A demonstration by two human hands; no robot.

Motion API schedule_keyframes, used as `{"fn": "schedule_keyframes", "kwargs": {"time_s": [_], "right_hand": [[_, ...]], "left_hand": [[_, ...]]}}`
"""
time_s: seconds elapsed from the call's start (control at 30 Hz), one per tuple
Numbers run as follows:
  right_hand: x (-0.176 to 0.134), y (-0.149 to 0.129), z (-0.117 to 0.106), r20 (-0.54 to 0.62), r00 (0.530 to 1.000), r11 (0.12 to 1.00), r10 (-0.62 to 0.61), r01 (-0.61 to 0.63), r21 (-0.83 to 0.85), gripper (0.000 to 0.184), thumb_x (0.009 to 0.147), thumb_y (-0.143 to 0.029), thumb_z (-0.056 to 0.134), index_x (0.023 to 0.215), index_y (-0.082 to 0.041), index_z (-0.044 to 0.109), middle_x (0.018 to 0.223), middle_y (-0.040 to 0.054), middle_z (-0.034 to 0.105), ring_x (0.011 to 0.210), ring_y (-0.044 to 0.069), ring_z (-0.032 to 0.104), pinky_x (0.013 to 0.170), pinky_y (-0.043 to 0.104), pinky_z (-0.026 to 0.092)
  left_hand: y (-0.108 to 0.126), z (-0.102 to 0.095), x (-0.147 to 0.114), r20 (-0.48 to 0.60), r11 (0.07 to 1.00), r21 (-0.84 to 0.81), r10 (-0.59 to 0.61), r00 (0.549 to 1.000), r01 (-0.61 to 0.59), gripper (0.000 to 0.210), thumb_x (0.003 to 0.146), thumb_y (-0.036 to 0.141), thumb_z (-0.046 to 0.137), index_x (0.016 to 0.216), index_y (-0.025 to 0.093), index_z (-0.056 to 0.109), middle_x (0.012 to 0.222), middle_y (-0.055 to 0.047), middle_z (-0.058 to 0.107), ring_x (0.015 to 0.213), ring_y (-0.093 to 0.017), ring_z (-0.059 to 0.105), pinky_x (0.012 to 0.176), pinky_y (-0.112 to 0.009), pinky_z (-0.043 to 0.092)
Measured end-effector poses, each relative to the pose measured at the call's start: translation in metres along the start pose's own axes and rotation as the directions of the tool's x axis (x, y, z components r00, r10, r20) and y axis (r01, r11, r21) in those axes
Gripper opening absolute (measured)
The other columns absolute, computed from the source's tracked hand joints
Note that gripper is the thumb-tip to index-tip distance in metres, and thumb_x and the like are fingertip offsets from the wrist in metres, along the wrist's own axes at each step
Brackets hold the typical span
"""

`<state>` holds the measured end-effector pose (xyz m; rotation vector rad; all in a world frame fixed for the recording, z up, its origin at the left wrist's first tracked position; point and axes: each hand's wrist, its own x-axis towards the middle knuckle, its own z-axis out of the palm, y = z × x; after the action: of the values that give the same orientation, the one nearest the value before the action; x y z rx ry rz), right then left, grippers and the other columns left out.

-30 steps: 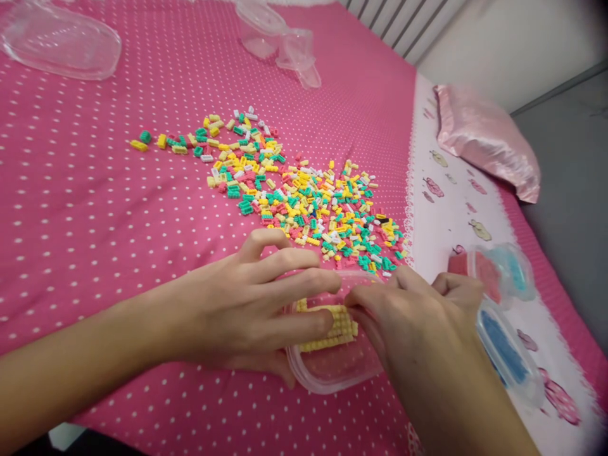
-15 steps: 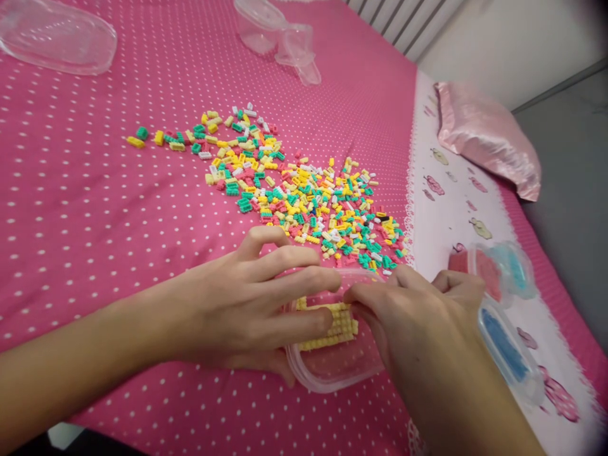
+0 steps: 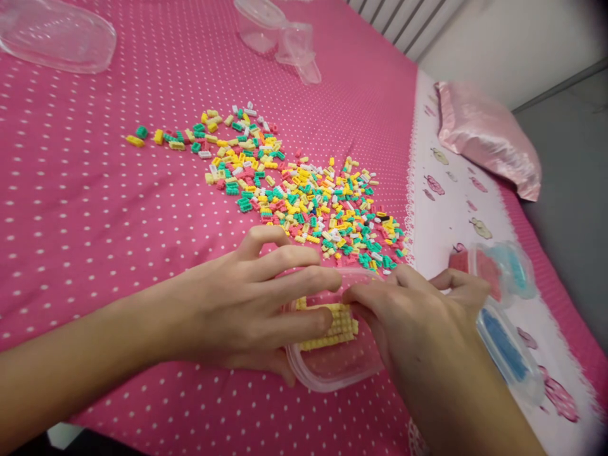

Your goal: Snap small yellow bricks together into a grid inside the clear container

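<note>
Clear tub (image 3: 327, 385) sits on the pink polka-dot sheet (image 3: 95, 209), near edge of the brick spread, between both hands. Pale yellow bricks (image 3: 344, 327) lie inside it in joined rows, toward the left side. Left hand (image 3: 247, 304) is at the tub's left wall, thumb outside, fingers loosely spread over the bricks; can't tell how firm the hold is. Right hand (image 3: 418, 316) has thumb and index pinched at the rows' right end; can't tell whether a brick is between them.

In the way: left fingers hide part of the rows, right hand covers the tub's right side. Loose bricks (image 3: 327, 196), mostly yellow, green, pink and white, spread just beyond the tub, a few trailing off left. Right of the right hand, on a white printed strip (image 3: 427, 234): red box (image 3: 489, 269) and turquoise box (image 3: 517, 269) touching, blue box (image 3: 506, 347) nearer. Shiny pink pillow (image 3: 489, 139) farther up that side. Far end: clear lidded container (image 3: 259, 25), small clear cup (image 3: 294, 41) beside it, large clear tray (image 3: 57, 38) at far left.

Writing: faint raised marks on the tray, unreadable; small grey mark on the strip, too small to read.
</note>
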<state>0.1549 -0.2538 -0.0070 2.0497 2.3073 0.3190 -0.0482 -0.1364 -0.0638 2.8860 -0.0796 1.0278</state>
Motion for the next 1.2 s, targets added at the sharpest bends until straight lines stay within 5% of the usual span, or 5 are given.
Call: {"fn": "schedule_keyframes", "kwargs": {"time_s": [0.23,0.4,0.6,0.9,1.2], "right_hand": [[-0.003,0.02,-0.017,-0.085,0.996,0.997,-0.026,0.031,0.064,0.02,0.099,-0.02,0.054,0.089,-0.03,0.069,0.065,-0.0065,0.065,0.059,0.014,0.052,0.071,0.039,0.019],[-0.01,0.039,-0.033,-0.029,0.998,0.99,-0.063,0.067,0.125,0.017,0.1,-0.024,0.055,0.106,-0.033,0.069,0.098,-0.0004,0.072,0.086,0.021,0.061,0.078,0.04,0.03],[-0.008,0.024,-0.018,0.006,0.999,0.998,-0.038,0.038,0.05,0.019,0.092,-0.017,0.06,0.081,-0.025,0.074,0.11,0.0127,0.068,0.099,0.033,0.057,0.073,0.042,0.039],[-0.014,0.014,-0.016,0.165,0.986,0.986,-0.038,0.009,0.169,0.019,0.082,-0.009,0.067,0.07,-0.024,0.068,0.117,0.0083,0.068,0.108,0.032,0.058,0.087,0.049,0.045],[-0.01,0.016,-0.014,0.152,0.987,0.985,-0.049,0.023,0.169,0.018,0.082,-0.009,0.067,0.076,-0.025,0.072,0.114,0.0076,0.069,0.105,0.032,0.06,0.088,0.051,0.044]], "left_hand": [[0.001,-0.002,-0.001,0.029,1.0,-0.015,-0.016,0.999,0.016,0.023,0.104,0.039,0.047,0.116,0.025,0.06,0.134,-0.005,0.062,0.123,-0.025,0.05,0.104,-0.046,0.032],[0.0,-0.002,-0.001,0.032,0.999,-0.036,-0.032,0.999,0.033,0.026,0.105,0.039,0.044,0.117,0.024,0.06,0.132,-0.005,0.063,0.122,-0.026,0.05,0.107,-0.047,0.029],[0.0,0.0,-0.003,0.028,0.999,-0.035,-0.041,0.999,0.042,0.025,0.104,0.039,0.044,0.113,0.024,0.063,0.128,-0.005,0.063,0.122,-0.025,0.05,0.112,-0.046,0.026],[-0.001,-0.001,-0.005,0.039,0.999,-0.031,-0.039,0.998,0.04,0.024,0.102,0.04,0.048,0.113,0.024,0.063,0.128,-0.005,0.063,0.123,-0.025,0.049,0.116,-0.046,0.022],[0.0,0.001,-0.004,0.035,0.998,-0.041,-0.043,0.998,0.044,0.027,0.104,0.041,0.045,0.113,0.024,0.064,0.13,-0.005,0.064,0.125,-0.024,0.048,0.117,-0.045,0.021]]}}
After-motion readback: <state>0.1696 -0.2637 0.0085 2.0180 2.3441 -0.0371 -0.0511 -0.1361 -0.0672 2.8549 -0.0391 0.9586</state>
